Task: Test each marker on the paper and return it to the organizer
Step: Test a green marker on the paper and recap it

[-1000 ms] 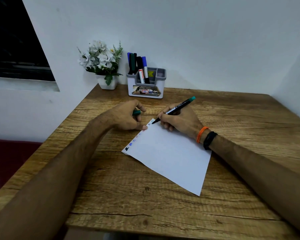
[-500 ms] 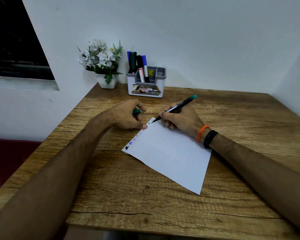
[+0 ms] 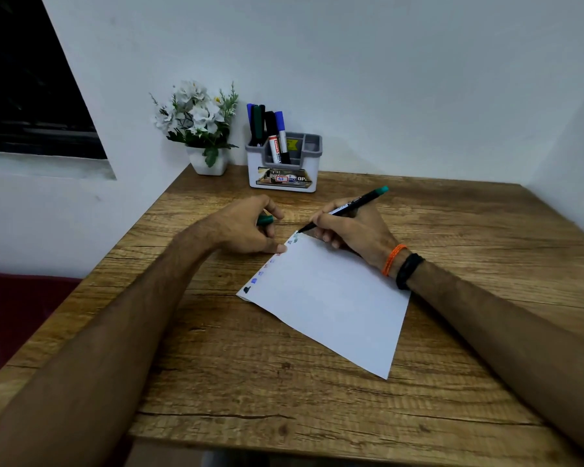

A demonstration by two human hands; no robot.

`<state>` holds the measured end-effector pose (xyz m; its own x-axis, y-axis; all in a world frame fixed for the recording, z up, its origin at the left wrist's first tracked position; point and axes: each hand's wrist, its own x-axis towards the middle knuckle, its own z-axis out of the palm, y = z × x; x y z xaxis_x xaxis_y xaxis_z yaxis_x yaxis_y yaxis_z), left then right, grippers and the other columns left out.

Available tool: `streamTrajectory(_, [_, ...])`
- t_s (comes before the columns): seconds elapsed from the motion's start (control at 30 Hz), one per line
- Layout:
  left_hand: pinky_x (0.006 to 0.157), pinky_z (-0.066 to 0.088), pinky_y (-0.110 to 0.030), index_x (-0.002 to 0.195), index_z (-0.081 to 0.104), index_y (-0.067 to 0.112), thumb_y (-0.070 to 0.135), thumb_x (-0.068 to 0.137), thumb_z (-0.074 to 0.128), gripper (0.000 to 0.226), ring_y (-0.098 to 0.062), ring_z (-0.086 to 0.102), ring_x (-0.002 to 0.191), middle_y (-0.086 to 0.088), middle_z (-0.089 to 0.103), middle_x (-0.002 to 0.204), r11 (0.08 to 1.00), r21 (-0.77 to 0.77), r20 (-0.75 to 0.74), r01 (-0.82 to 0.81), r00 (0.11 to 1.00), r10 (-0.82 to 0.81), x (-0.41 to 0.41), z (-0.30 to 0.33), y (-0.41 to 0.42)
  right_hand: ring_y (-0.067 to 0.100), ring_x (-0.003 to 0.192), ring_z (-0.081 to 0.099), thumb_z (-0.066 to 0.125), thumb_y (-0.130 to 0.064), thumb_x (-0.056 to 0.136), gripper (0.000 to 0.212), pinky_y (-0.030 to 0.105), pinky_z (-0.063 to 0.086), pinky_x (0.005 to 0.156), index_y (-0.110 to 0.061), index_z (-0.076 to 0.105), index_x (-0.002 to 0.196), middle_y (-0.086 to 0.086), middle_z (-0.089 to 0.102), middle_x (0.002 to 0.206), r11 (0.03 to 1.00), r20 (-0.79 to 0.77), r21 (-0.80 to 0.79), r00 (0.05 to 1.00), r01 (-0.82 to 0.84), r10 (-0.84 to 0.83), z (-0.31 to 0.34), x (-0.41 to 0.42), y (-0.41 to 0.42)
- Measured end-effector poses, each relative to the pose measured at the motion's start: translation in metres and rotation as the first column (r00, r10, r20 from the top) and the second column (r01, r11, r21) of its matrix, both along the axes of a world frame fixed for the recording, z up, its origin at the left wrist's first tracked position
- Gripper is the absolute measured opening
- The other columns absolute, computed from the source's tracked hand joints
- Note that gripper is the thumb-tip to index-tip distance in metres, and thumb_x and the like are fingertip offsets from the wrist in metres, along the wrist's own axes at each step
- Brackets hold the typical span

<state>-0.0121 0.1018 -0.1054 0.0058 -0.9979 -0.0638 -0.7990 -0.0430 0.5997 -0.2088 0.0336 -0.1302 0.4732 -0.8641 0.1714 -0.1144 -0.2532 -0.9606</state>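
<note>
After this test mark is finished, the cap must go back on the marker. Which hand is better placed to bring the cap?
The left hand. It already holds the green cap beside the paper, close to the tip of the marker, which the right hand grips in a writing hold.

- Your worktop (image 3: 317, 399) is brown wood with dark grain streaks.
- The paper (image 3: 334, 298) is white, with small black, blue, red and green marks down its left edge.
- The marker (image 3: 344, 207) in your right hand (image 3: 354, 230) is black with a teal end.
- The cap (image 3: 265, 220) in your left hand (image 3: 246, 227) is green.
- The organizer (image 3: 284, 163) is white with a grey top and a printed label in front.
- The markers (image 3: 267, 129) in it are blue, green, black and white.
- The flowers (image 3: 196, 112) are white with green leaves, in a white pot (image 3: 208, 165).
- The bands (image 3: 402, 266) on your right wrist are orange and black.
- The wall (image 3: 385, 79) is white.
</note>
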Motion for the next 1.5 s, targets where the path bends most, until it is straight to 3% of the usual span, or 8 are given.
streamTrajectory(0.2, [0.084, 0.043, -0.027, 0.104, 0.062, 0.024, 0.018, 0.091, 0.063, 0.014, -0.012, 0.056, 0.101, 0.003, 0.062, 0.105, 0.988, -0.143, -0.109, -0.051, 0.993, 0.035, 0.007, 0.003, -0.003, 0.010, 0.052, 0.056, 0.056, -0.005, 0.095, 0.017, 0.019, 0.044, 0.045, -0.001, 0.069, 0.084, 0.007, 0.065, 0.065, 0.990, 0.184, 0.113, 0.981, -0.085, 0.063, 0.015, -0.001, 0.000])
streamTrajectory(0.37, [0.070, 0.047, -0.031, 0.103, 0.069, 0.020, 0.010, 0.093, 0.058, 0.017, -0.015, 0.058, 0.077, -0.005, 0.067, 0.093, 0.944, -0.315, -0.229, -0.103, 0.973, 0.029, 0.004, 0.006, 0.000, 0.010, 0.057, 0.057, 0.048, -0.019, 0.089, 0.028, 0.019, 0.044, 0.048, -0.004, 0.071, 0.095, 0.005, 0.065, 0.073, 0.948, 0.318, 0.239, 0.940, -0.208, 0.126, 0.025, -0.003, -0.002])
streamTrajectory(0.6, [0.061, 0.051, -0.017, 0.093, 0.065, 0.010, -0.001, 0.087, 0.063, 0.012, -0.001, 0.059, 0.064, -0.002, 0.064, 0.080, 0.922, -0.347, -0.486, -0.170, 0.874, -0.022, -0.005, 0.010, 0.001, 0.012, 0.055, 0.059, 0.055, -0.027, 0.077, 0.027, 0.020, 0.041, 0.046, -0.011, 0.068, 0.093, 0.005, 0.072, 0.079, 0.964, 0.304, 0.207, 0.947, -0.169, 0.101, 0.026, -0.003, -0.004])
streamTrajectory(0.8, [0.062, 0.049, -0.013, 0.098, 0.066, 0.007, 0.000, 0.087, 0.063, 0.013, 0.006, 0.059, 0.065, 0.002, 0.065, 0.085, 0.919, -0.365, -0.472, -0.150, 0.881, -0.044, -0.008, 0.009, 0.001, 0.014, 0.055, 0.060, 0.061, -0.021, 0.090, 0.005, 0.021, 0.041, 0.047, -0.017, 0.060, 0.087, 0.013, 0.076, 0.089, 0.974, 0.297, 0.160, 0.949, -0.158, 0.105, 0.025, -0.002, -0.003])
streamTrajectory(1.03, [0.063, 0.047, -0.012, 0.099, 0.068, 0.007, 0.004, 0.086, 0.066, 0.013, 0.005, 0.060, 0.067, 0.000, 0.066, 0.086, 0.916, -0.379, -0.457, -0.131, 0.887, -0.062, -0.008, 0.007, 0.000, 0.010, 0.052, 0.053, 0.072, -0.025, 0.088, 0.010, 0.020, 0.040, 0.047, -0.015, 0.073, 0.089, 0.000, 0.070, 0.072, 0.996, 0.226, 0.041, 0.971, -0.085, 0.073, 0.022, -0.002, 0.002])
streamTrajectory(1.17, [0.062, 0.050, -0.015, 0.100, 0.068, 0.005, 0.005, 0.086, 0.066, 0.015, 0.001, 0.061, 0.068, -0.001, 0.067, 0.086, 0.915, -0.372, -0.495, -0.159, 0.867, -0.050, -0.007, 0.008, 0.001, 0.010, 0.055, 0.058, 0.058, -0.024, 0.096, 0.021, 0.019, 0.040, 0.049, -0.014, 0.075, 0.103, 0.005, 0.075, 0.085, 0.971, 0.272, 0.167, 0.955, -0.171, 0.121, 0.023, -0.004, -0.005])
streamTrajectory(1.27, [0.059, 0.050, -0.015, 0.100, 0.067, 0.003, 0.006, 0.086, 0.066, 0.014, -0.001, 0.061, 0.065, -0.001, 0.067, 0.084, 0.908, -0.368, -0.534, -0.200, 0.845, -0.030, -0.007, 0.009, 0.000, 0.009, 0.050, 0.061, 0.062, -0.019, 0.095, 0.014, 0.017, 0.041, 0.045, -0.011, 0.072, 0.101, 0.011, 0.077, 0.091, 0.983, 0.254, 0.125, 0.962, -0.137, 0.101, 0.022, -0.004, -0.007])
streamTrajectory(1.5, [0.057, 0.047, -0.019, 0.098, 0.063, 0.000, 0.016, 0.093, 0.059, 0.017, -0.006, 0.053, 0.057, -0.001, 0.063, 0.073, 0.910, -0.358, -0.516, -0.210, 0.857, -0.006, -0.007, 0.005, -0.001, 0.005, 0.047, 0.048, 0.066, -0.017, 0.092, 0.014, 0.016, 0.041, 0.044, -0.004, 0.069, 0.096, 0.002, 0.064, 0.070, 0.997, 0.194, -0.050, 0.979, -0.050, 0.059, 0.016, -0.004, -0.008])
